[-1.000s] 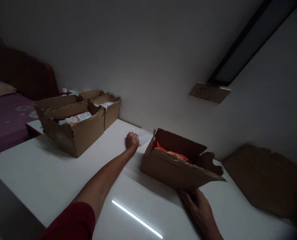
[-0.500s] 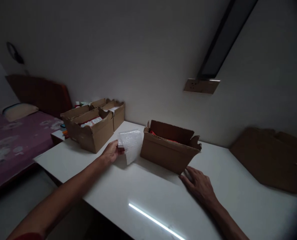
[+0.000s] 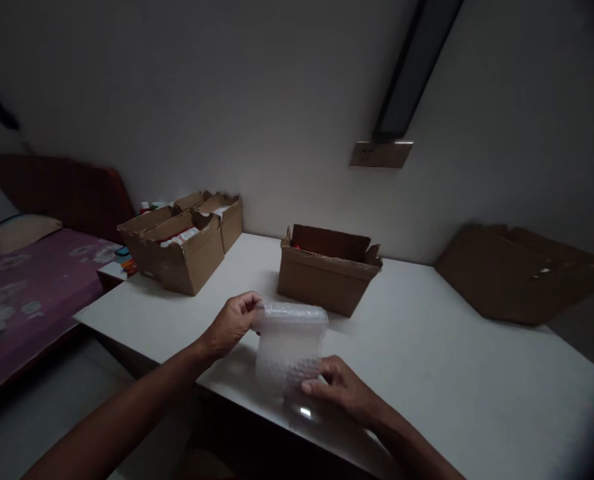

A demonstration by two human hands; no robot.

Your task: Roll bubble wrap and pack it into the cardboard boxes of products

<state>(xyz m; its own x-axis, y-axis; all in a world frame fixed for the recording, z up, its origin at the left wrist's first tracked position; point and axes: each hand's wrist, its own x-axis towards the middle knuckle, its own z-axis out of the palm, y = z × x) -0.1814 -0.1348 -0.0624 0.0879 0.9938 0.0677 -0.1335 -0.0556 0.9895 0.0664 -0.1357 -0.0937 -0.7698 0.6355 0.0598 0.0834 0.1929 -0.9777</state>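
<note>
bubble wrap (image 3: 291, 343), one clear piece, blurred in part: held up between both hands over the near edge of the desk (image 3: 427, 373), in front of the middle carton. left grip (image 3: 231, 323), bare hand: thumb and fingers pinched together on the upper left corner of the wrap; fingertips partly hidden. right grip (image 3: 344, 392), bare hand: thumb across the front, fingers curled at the lower right edge of the wrap, closed lightly on it. desk: white, glossy, set along the wall, a small bright reflection near its front edge below the wrap. middle carton (image 3: 321, 283): brown cardboard, open-topped, torn rim, standing upright and near the wall; a bit of red showing inside, contents otherwise hidden. carton group (image 3: 204, 260): several open brown cartons, ragged rims, close together at the left end of the desk; white and red contents in the front one, white in one behind. cardboard piece (image 3: 511, 280): large, brown, at the right end of the desk. bed (image 3: 71, 267): purple cover with pale flowers, beyond the desk at far left; pillow (image 3: 24, 232) and dark red headboard (image 3: 61, 190). socket plate (image 3: 381, 155): on the wall, just under a black-framed panel (image 3: 417, 73).
</note>
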